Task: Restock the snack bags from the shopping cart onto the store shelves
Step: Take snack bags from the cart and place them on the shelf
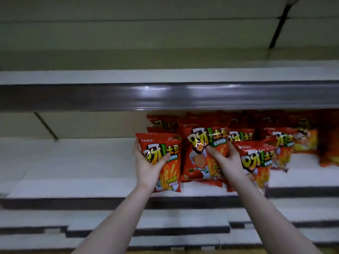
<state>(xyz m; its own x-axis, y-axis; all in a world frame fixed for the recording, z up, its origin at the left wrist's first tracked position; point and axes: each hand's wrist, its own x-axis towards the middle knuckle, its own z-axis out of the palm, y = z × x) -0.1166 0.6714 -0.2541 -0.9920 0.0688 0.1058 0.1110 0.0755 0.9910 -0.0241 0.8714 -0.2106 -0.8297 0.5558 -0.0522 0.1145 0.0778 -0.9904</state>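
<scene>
Hands: left hand (146, 165) grips upright red snack bag (163, 158); right hand (224, 158) grips neighbouring red bag (203, 153), both on white shelf (73, 171).

White shelf (73, 162) with red snack bags (256, 158)

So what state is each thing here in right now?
left hand: grips the leftmost red snack bag
leftmost red snack bag: upright, at the row's left end
right hand: grips the middle red snack bag
middle red snack bag: upright on the shelf
other red snack bags: stocked to the right, some leaning
</scene>
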